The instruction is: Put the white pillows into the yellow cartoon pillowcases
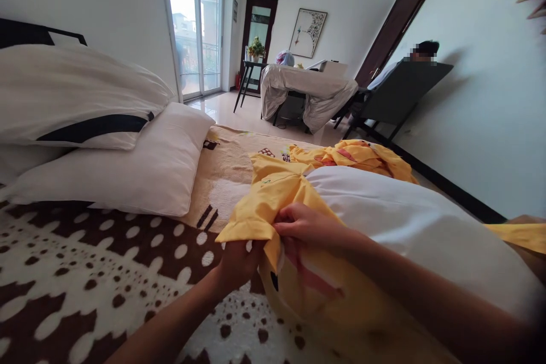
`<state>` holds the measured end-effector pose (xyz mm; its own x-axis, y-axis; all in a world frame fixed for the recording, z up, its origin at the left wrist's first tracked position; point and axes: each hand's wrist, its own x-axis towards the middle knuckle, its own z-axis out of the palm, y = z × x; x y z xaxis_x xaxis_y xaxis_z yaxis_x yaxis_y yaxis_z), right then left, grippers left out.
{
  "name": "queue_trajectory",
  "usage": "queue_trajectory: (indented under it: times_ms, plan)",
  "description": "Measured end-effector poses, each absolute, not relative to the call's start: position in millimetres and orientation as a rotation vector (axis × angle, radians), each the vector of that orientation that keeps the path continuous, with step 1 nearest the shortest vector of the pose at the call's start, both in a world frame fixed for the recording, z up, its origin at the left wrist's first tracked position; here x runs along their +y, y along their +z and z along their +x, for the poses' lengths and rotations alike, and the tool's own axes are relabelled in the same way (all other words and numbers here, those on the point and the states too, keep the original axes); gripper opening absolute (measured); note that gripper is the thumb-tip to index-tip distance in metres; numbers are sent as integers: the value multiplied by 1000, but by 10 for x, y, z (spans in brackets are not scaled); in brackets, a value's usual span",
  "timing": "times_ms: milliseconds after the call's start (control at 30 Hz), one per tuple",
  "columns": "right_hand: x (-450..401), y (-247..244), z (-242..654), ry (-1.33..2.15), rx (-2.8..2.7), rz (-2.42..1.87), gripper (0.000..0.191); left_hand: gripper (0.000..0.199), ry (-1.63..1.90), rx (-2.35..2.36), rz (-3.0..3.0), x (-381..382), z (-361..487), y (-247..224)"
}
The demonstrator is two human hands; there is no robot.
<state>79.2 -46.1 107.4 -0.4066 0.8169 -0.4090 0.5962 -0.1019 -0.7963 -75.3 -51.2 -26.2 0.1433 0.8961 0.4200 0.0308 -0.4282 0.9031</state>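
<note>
A yellow pillowcase (273,196) with a printed pattern is partly around a plump white pillow (384,199), whose bare side bulges out to the right. My right hand (305,224) is closed, pinching a fold of the yellow cloth near its middle. Just below and left of it, my left hand (239,264) is bent in under the cloth's hanging edge and grips there; its fingertips are hidden by the fabric. Beneath my right forearm, the lower part of the pillowcase shows a pink and black print.
More yellow printed cloth (367,159) lies crumpled beyond the pillow. White pillows (162,165) are stacked at left on a brown-and-cream patterned blanket (106,273). Past the bed stand a covered table (311,77) and a dark chair (405,96) with a person seated.
</note>
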Motion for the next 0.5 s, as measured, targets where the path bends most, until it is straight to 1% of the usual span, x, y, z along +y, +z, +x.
queue_trajectory:
  times_ms: [133, 200, 267, 333, 433, 500]
  plan:
    - [-467, 1014, 767, 1505, -1864, -1556, 13, 30, 1404, 914, 1715, -503, -758, -267]
    - [-454, 1005, 775, 1482, -1832, -1545, 11, 26, 1436, 897, 1742, -518, -772, -230]
    - [-433, 994, 791, 1474, -1743, -1488, 12, 18, 1480, 872, 1806, -550, -802, -142]
    - [-414, 976, 809, 1463, -1628, -1410, 18, 13, 1524, 832, 1898, -593, -844, -21]
    - [-414, 945, 822, 1405, -1555, -1376, 26, 21, 1453, 745, 2052, -639, -911, 115]
    - [-432, 937, 813, 1337, -1588, -1399, 29, 25, 1256, 698, 2102, -629, -943, 119]
